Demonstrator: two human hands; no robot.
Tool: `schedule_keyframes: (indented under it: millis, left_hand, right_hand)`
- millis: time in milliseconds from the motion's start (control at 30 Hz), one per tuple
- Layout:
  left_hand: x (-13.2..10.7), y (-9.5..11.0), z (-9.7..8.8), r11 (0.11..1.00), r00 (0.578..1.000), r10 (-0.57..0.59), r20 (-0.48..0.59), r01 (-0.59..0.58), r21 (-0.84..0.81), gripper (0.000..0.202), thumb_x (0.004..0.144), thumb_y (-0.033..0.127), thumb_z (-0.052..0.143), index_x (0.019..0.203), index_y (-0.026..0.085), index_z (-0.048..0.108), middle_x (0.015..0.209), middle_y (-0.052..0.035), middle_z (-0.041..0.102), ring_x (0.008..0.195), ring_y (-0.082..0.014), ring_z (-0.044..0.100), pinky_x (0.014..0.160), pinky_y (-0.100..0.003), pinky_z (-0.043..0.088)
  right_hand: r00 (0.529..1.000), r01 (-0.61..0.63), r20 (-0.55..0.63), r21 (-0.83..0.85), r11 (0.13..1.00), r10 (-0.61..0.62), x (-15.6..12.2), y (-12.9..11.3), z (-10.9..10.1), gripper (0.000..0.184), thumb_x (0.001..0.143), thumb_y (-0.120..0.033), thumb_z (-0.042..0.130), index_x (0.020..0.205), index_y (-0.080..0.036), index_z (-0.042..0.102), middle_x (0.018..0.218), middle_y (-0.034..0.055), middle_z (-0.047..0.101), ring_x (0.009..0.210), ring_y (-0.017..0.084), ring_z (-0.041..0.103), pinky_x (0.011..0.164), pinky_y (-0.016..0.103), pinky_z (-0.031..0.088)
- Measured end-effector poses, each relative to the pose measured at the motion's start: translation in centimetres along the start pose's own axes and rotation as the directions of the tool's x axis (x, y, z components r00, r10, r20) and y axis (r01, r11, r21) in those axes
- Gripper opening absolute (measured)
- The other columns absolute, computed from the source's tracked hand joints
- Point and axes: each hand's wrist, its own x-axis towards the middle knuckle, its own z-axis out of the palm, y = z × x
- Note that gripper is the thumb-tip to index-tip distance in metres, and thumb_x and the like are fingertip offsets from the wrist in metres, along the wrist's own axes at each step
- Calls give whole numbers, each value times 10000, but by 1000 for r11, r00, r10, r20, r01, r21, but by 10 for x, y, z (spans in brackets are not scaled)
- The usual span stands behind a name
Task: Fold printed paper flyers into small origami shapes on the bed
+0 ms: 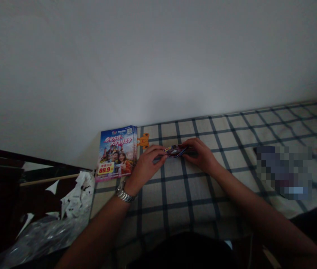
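A small folded paper piece (174,151) sits between the person's two hands, over the checked cloth (172,198), nearer the cloth's far edge than its near one; whether it touches the cloth is hard to tell. The left hand (148,160) pinches its left end between thumb and fingers, and the right hand (202,155) pinches its right end the same way, so both grips are clamped on it. The piece looks light and thin, probably glossy printed paper, springy across its folds and slightly slippery. It likely creases or tears easily if pulled hard, and loose layers may spring apart. The ends, or a folded edge, seem the best places to hold, with flat finger pads and gentle pressure. A stack of leaflets (116,153) lies at the cloth's far left corner, beside the wall (158,67).
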Motion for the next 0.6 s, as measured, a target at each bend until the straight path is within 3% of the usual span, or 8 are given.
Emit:
schedule_keyframes:
  millis: [200, 433, 600]
  left_hand:
    - [-1, 0, 0, 999, 1000, -27, 5, 27, -47, 124, 1022, 307, 637, 1040, 232, 735, 1143, -47, 716, 1082, -193, 690, 1014, -397, 580]
    - [-3, -1, 2, 986, 996, -87, 17, 88, -140, 176, 1040, 335, 600, 1159, 245, 694, 1142, -55, 702, 1045, -190, 705, 884, -355, 644]
    - [-2, 9, -3, 998, 999, 40, 9, -41, 56, 308, 1007, 329, 661, 1309, 285, 621, 1359, -70, 621, 1312, -249, 587, 1145, -500, 506]
  right_hand:
    - [987, 160, 77, -257, 953, -144, 2, -4, -1, 529, 884, -266, 792, 1375, -296, 598, 1400, 129, 606, 1299, 335, 597, 1063, 554, 558]
    - [977, 205, 118, -293, 934, -178, 2, -9, -2, 471, 940, -346, 743, 1391, -310, 609, 1282, 112, 687, 1193, 320, 652, 1004, 533, 575]
    - [983, 174, 108, -243, 954, -151, 1, -9, -1, 475, 924, -345, 764, 1373, -289, 620, 1237, 117, 690, 1150, 305, 668, 970, 500, 591]
